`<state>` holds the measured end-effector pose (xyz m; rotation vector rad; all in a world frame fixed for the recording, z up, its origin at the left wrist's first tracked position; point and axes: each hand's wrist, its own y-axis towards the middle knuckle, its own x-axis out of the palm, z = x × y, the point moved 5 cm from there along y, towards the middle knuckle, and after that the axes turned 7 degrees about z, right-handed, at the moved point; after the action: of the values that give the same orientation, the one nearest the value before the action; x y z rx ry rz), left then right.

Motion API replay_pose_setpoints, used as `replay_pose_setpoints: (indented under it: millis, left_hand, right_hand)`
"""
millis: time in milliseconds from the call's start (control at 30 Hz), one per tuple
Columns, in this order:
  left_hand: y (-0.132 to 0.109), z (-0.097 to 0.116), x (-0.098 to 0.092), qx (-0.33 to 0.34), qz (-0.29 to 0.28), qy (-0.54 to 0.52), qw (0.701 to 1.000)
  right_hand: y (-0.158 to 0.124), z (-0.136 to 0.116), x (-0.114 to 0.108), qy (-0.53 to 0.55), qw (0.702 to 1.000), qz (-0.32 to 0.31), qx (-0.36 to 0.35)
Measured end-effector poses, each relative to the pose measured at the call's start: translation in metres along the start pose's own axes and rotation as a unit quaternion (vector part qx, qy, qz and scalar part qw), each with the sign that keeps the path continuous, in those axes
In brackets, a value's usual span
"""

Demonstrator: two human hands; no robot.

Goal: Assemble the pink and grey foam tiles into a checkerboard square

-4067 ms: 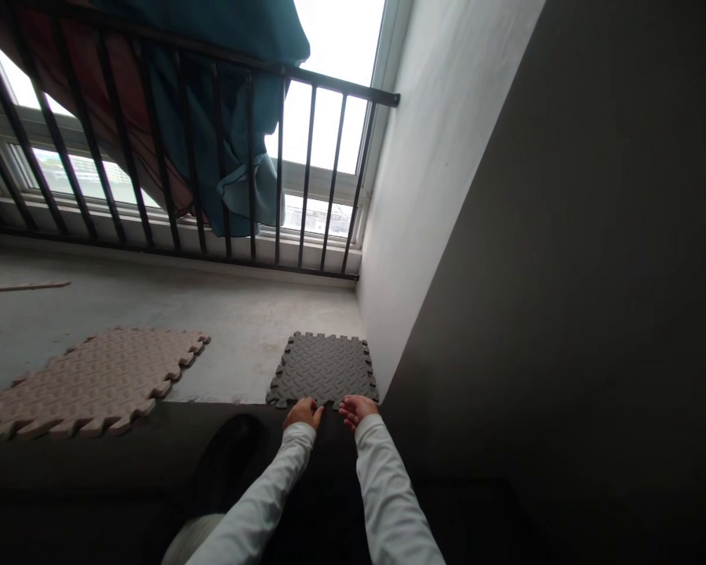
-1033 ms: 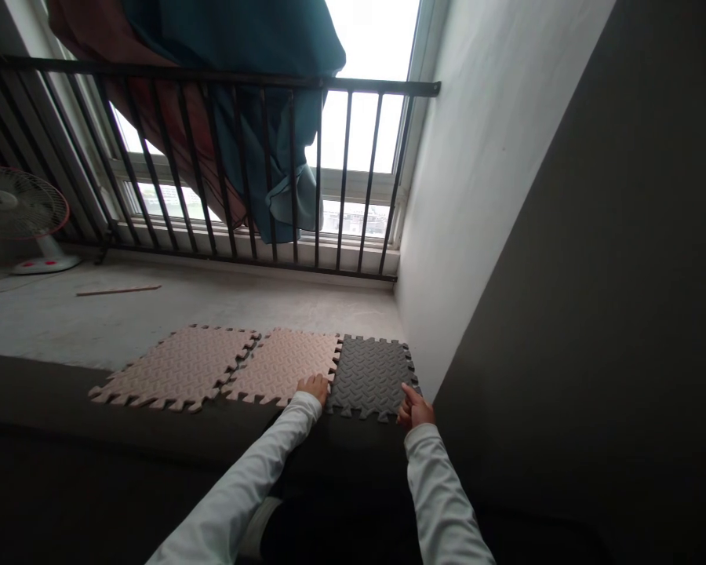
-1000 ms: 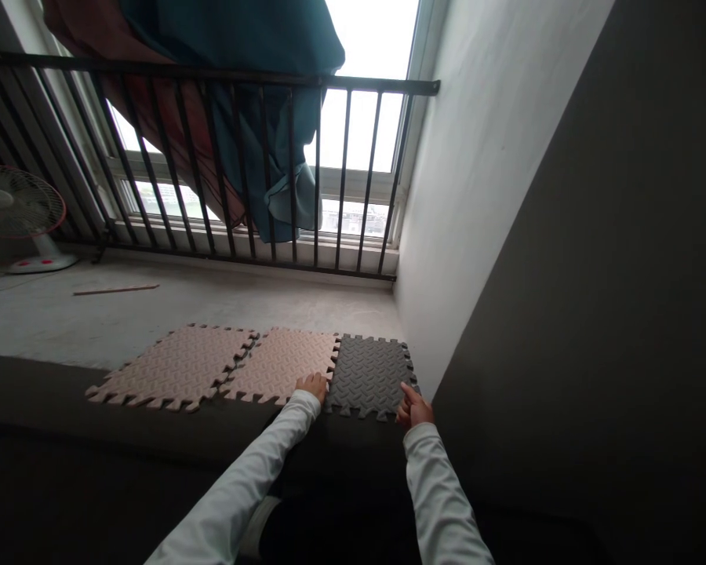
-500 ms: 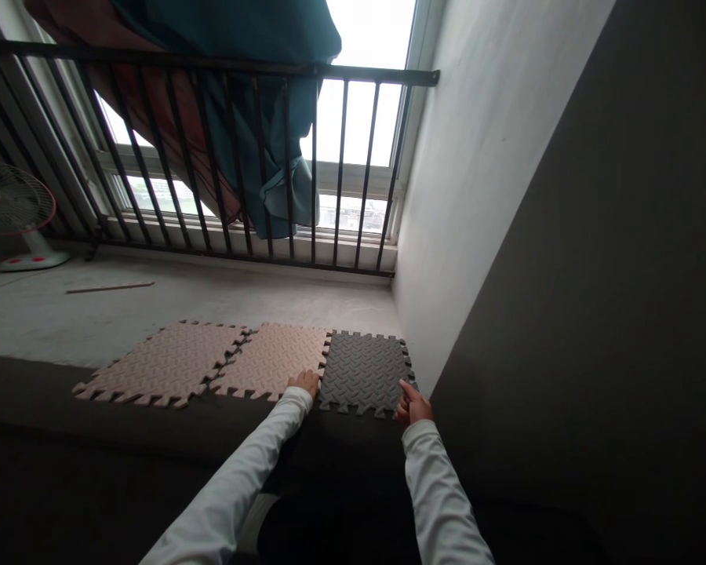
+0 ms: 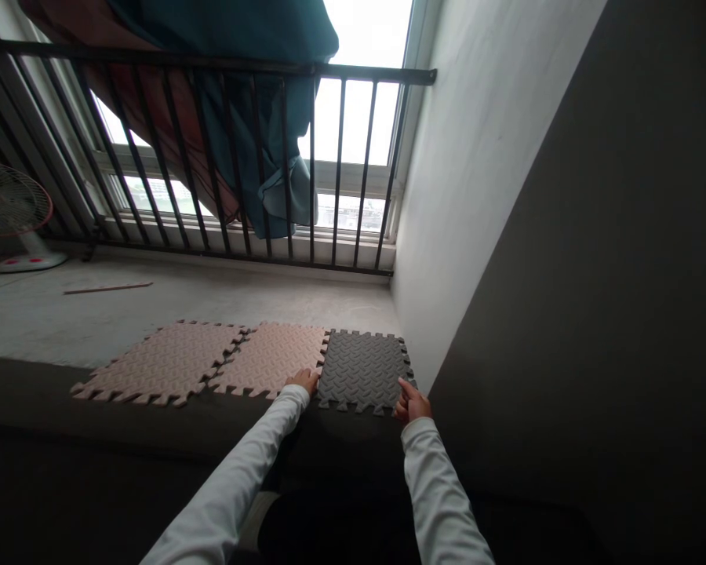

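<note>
Three interlocking foam mat tiles lie in a row along the ledge. The dark grey foam tile (image 5: 363, 367) is at the right end, beside the wall. A pinkish-beige foam tile (image 5: 274, 355) is in the middle, and another pinkish foam tile (image 5: 165, 362) lies to its left. My left hand (image 5: 302, 381) rests with fingers laid on the middle tile's front right corner, by the seam with the grey one. At the grey tile's front right corner, my right hand (image 5: 413, 402) pinches the edge, its index finger on top and the other fingers curled and partly hidden.
A thin stick (image 5: 109, 288) lies on the pale ledge (image 5: 223, 294). On the left stands a fan (image 5: 32, 255). Behind runs a black metal railing (image 5: 241, 255), with a blue and pink curtain (image 5: 264, 133) at the window. A white wall (image 5: 447, 259) bounds the right side.
The view has shifted very slightly. Both hands and the tiles keep practically the same places.
</note>
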<state>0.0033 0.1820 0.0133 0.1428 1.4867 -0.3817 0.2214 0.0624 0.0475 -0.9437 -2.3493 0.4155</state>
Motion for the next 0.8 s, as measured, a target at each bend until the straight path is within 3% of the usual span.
replay_pose_setpoints:
  millis: [200,500,800]
  left_hand:
    - [-0.005,-0.001,-0.001,0.004,0.005,-0.005,1.000]
    - [-0.006,-0.013,0.019,0.027,-0.003,-0.014,1.000]
    - [-0.012,-0.010,0.026,0.031,0.003,0.008,0.999]
  right_hand:
    - [0.000,0.000,-0.002,0.002,1.000,0.006,-0.007]
    - [-0.002,-0.001,0.004,-0.014,1.000,0.006,-0.002]
    - [-0.007,-0.003,0.013,-0.026,0.999,0.004,-0.022]
